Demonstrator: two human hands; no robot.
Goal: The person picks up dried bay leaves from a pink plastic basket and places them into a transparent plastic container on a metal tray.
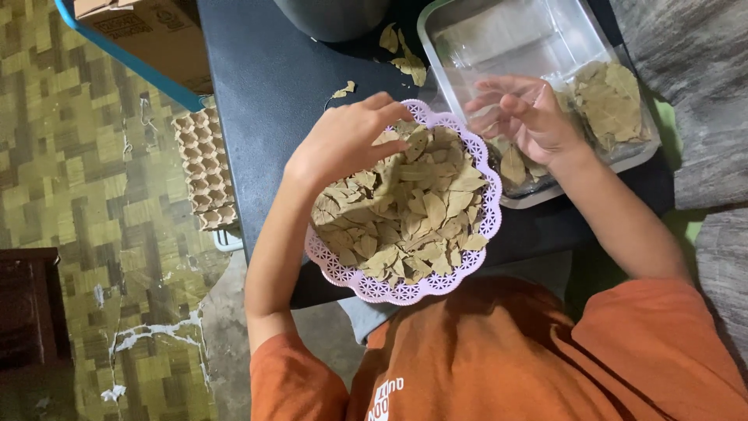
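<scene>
A lilac lace-edged plastic plate (489, 204) on the dark table holds a heap of dried brown leaves (413, 214). My left hand (347, 140) reaches over the plate's far left side, and its fingers pinch one dried leaf (387, 175) at the top of the heap. My right hand (523, 115) hovers with fingers spread over a metal tray (640, 153) to the right of the plate. It holds nothing. In the tray lie clear plastic bags, one filled with leaves (612, 105), and a few loose leaves sit under my right hand.
The dark table (265, 93) ends at the left above a patterned floor. There stand a stack of egg cartons (204, 168) and a cardboard box (152, 31). A grey pot (331, 17) sits at the far edge, with stray leaves (405, 54) beside it.
</scene>
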